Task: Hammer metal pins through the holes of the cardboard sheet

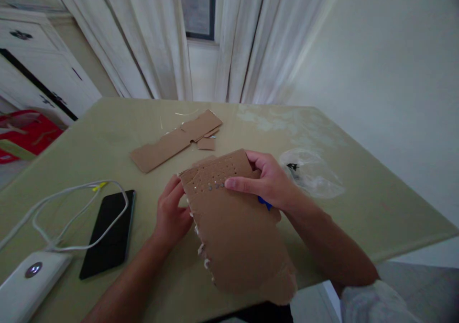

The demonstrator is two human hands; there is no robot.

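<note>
Gripping perforated cardboard (236, 217), left hand (172, 215), right hand (268, 182) fingers curled

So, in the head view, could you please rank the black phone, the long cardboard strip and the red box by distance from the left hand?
From the left hand:
1. Black phone, just left of it.
2. Long cardboard strip, behind it at mid-table.
3. Red box, far left, off the table.

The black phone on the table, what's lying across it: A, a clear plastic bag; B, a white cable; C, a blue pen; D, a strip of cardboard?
B: a loop of the white cable crosses the black phone, left of the left hand.
</note>
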